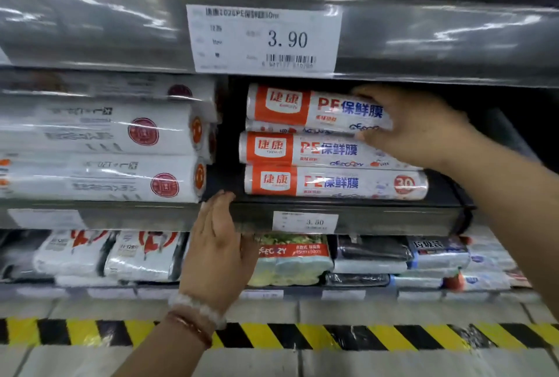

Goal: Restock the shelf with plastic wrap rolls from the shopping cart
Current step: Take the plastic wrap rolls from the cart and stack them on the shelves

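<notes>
Three plastic wrap rolls with orange and white labels lie stacked on the middle shelf. My right hand grips the right end of the top roll, thumb under it and fingers over it. Below it lie the middle roll and the bottom roll. My left hand rests with straight fingers against the shelf's front edge, left of the stack. The shopping cart is out of view.
White packaged rolls fill the shelf left of the stack. A price tag reading 3.90 hangs above. Bagged goods sit on the lower shelf. Yellow-black hazard tape marks the floor edge.
</notes>
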